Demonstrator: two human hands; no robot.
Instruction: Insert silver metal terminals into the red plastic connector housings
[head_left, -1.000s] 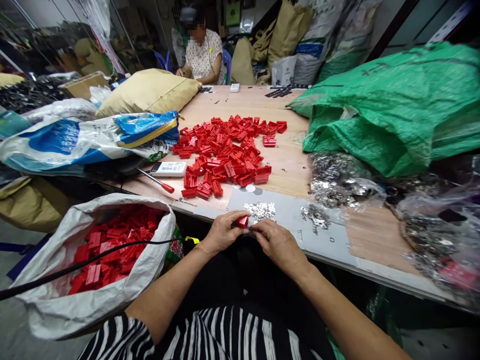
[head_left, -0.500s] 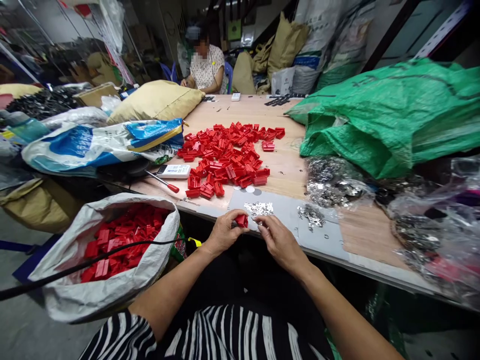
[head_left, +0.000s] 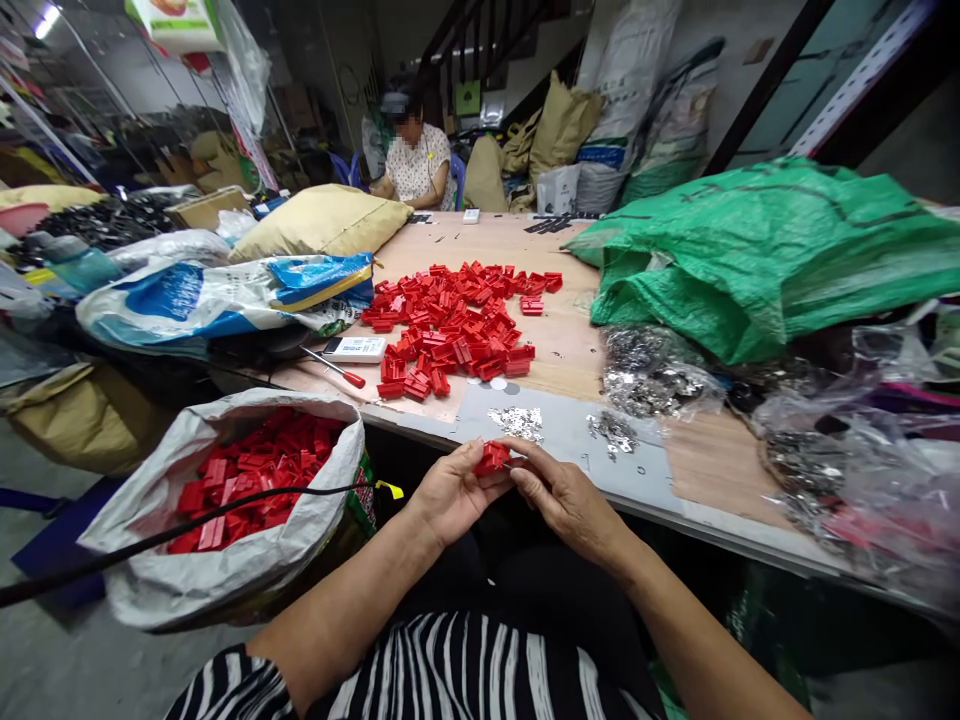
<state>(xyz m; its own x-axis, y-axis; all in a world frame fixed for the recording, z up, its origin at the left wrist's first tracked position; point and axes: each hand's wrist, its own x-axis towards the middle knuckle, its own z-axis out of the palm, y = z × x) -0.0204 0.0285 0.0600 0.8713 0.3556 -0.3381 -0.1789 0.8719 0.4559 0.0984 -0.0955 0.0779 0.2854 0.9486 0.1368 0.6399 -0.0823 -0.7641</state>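
Note:
Just off the table's front edge, my left hand (head_left: 457, 495) holds a red plastic part (head_left: 493, 459) between thumb and fingers. My right hand (head_left: 551, 490) meets it from the right, its fingers pinched at the part's right side; a small metal bit seems to show at the fingertips, too small to make out. Beyond the hands lie small flat silver pieces (head_left: 517, 422) on a grey sheet (head_left: 566, 420), with a second cluster of metal pieces (head_left: 613, 432) to the right. A big pile of red parts (head_left: 457, 330) covers the middle of the table.
An open white sack (head_left: 142, 540) of red parts stands at the left, crossed by a black cable (head_left: 247, 500). A red-handled tool (head_left: 352, 378) lies near a white box (head_left: 356, 349). A green sack (head_left: 750, 250) and bagged metal pieces fill the right. A person (head_left: 420, 165) sits opposite.
Both hands have come together at the red part and sit slightly lower in view. The left hand's palm has turned more upward. The camera view has tilted up slightly.

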